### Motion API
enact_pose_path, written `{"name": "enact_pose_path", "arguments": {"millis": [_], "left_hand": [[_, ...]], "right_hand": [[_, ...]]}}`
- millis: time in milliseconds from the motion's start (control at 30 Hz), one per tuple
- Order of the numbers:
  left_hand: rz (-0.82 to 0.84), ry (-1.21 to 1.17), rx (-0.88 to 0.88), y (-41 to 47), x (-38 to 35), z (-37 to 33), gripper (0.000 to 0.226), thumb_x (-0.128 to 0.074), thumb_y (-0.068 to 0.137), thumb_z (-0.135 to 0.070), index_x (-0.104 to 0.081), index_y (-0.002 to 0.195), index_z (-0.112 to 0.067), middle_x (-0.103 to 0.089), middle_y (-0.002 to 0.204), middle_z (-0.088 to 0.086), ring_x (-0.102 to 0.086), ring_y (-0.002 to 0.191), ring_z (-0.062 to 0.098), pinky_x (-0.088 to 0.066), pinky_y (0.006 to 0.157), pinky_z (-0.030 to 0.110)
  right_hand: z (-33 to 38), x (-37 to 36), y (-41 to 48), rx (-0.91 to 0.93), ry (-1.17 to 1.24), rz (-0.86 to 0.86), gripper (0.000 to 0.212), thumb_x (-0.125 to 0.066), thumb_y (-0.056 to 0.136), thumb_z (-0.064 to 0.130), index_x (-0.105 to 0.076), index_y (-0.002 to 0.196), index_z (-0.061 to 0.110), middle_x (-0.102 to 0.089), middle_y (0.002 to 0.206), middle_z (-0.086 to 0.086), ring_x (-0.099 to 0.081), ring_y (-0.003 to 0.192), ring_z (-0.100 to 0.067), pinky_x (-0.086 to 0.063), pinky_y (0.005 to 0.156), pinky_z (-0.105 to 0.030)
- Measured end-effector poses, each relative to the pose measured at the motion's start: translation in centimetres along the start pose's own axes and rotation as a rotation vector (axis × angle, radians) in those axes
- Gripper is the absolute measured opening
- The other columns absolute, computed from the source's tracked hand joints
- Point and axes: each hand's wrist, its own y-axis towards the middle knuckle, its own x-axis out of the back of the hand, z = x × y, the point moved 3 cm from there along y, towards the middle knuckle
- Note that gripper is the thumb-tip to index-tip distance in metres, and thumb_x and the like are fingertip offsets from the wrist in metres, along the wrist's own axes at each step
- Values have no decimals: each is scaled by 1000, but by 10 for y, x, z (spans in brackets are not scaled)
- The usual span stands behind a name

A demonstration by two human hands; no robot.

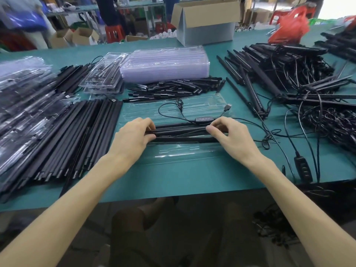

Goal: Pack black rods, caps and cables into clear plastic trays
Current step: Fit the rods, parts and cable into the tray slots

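Note:
A clear plastic tray point(177, 153) lies open on the green table in front of me. A bundle of black rods point(181, 132) lies across its middle. My left hand point(133, 134) grips the bundle's left end with curled fingers. My right hand point(229, 132) pinches its right end. A thin black cable with an inline controller point(204, 119) and a USB plug point(228, 107) loops over the tray's far half.
Long black rods point(77, 135) lie in a row at left, beside packed trays point(23, 105). A stack of empty trays point(165, 62) and short black pieces point(173, 88) sit behind. Tangled rods and cables point(308, 89) fill the right. A cardboard box point(206, 22) stands at the back.

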Motion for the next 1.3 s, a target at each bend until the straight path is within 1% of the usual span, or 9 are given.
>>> {"name": "enact_pose_path", "arguments": {"millis": [133,300,367,500,633,933,1000,1100,1300], "left_hand": [[3,15,21,-1,-6,-2,22,-62,100,-24,-67,121,-23,-62,118,-3,-57,112,24,-48,86,44],[-60,-16,19,-10,-12,1,28,-57,102,-26,-66,128,-20,-63,126,-3,-56,118,24,-49,92,47],[-65,-14,19,-12,-14,2,31,-53,104,-30,-66,130,-21,-64,128,-3,-55,119,24,-49,94,46],[-76,-32,52,-5,-11,2,27,-53,103,-35,-71,120,-24,-69,117,-3,-58,113,23,-50,88,44],[-48,-4,88,3,-11,1,22,-60,100,-34,-71,117,-25,-69,114,-4,-59,112,22,-49,86,40],[-146,-328,88,-4,-21,15,16,-71,92,-25,-70,108,-28,-70,107,-14,-55,114,16,-34,109,47],[-128,-334,84,-1,-24,16,16,-71,92,-25,-68,106,-32,-68,106,-15,-53,114,15,-31,109,40],[-69,-303,69,3,-23,18,15,-69,93,-27,-65,101,-40,-66,105,-16,-50,111,13,-23,96,29],[52,-328,55,15,-22,23,15,-71,92,-30,-62,94,-42,-65,99,-21,-50,112,9,-22,98,30]], "right_hand": [[1,-4,1,42,-69,8,1,-69,92,25,-69,93,24,-64,90,5,-59,92,-14,-50,88,-38],[4,-14,-2,74,-175,61,23,-71,88,46,-69,98,24,-64,92,7,-50,97,-18,-45,89,-38],[4,-13,-2,70,-150,55,23,-68,90,47,-70,95,25,-63,91,8,-49,96,-16,-45,87,-36],[4,-11,3,19,-119,28,18,-65,95,37,-73,91,21,-66,87,6,-54,94,-18,-47,88,-39],[7,-14,8,-76,-107,-68,18,-67,93,32,-76,86,18,-69,81,5,-62,82,-16,-52,80,-39],[22,-27,15,-76,-275,-213,22,-59,98,32,-68,91,12,-62,92,-2,-60,81,-23,-41,71,-33],[22,-28,15,-51,-263,-232,22,-60,98,32,-66,89,12,-62,91,-1,-60,79,-23,-45,71,-36],[18,-28,14,-33,-172,-252,22,-61,98,32,-63,85,14,-61,85,2,-58,78,-19,-49,73,-37],[11,-26,12,-12,81,-270,20,-64,97,29,-60,80,19,-61,80,7,-58,76,-8,-43,70,-17]]}}
